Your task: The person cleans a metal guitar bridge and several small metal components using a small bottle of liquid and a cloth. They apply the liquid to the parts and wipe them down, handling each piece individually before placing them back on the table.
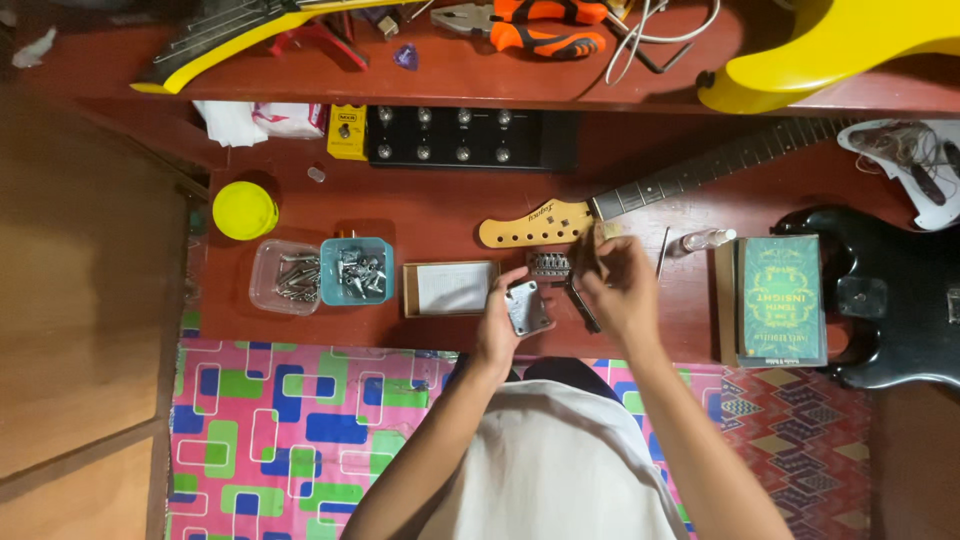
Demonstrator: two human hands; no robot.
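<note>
Left hand (pixel 503 322) closed round a square metal plate (pixel 528 307), face tilted up for viewing, just above the desk edge (pixel 440 335). Right hand (pixel 618 285) pinched on a thin dark tool (pixel 583 262), tip near a metal bridge piece (pixel 549 265). Screw tubs (pixel 322 272) within reach at left.

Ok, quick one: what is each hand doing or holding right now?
Left hand: closed on a metal plate.
Right hand: fingers pinched at a small dark part; what it is cannot be told.
</note>
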